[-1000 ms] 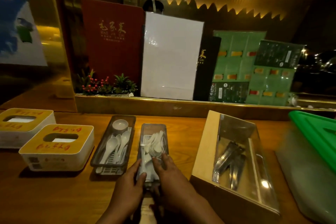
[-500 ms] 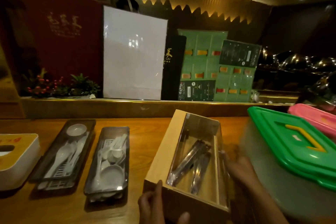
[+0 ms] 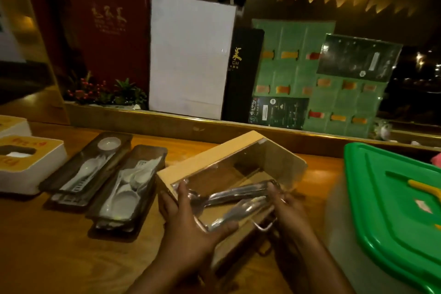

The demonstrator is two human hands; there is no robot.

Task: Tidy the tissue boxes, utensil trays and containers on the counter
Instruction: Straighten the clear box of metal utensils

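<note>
A wooden box (image 3: 205,157) with a clear lid and metal tongs inside sits at the counter's middle, turned at an angle. My left hand (image 3: 188,227) grips its near left corner, and my right hand (image 3: 286,203) grips its near right side. To the left lie two dark utensil trays, the far one (image 3: 88,169) and the near one (image 3: 128,191), both with white spoons and small dishes. A white tissue box with a yellow top (image 3: 26,162) stands further left, and a second tissue box (image 3: 12,124) peeks in behind it.
A container with a green lid (image 3: 391,203) fills the right side, with a pink lid edge (image 3: 436,157) behind it. Menus, a white board (image 3: 191,55) and a small plant (image 3: 105,93) stand on the raised ledge behind the wooden counter (image 3: 47,246).
My hands left the near utensil tray and took hold of the wooden box, which has since turned to lie at an angle. The view swung right, then partly back left.
</note>
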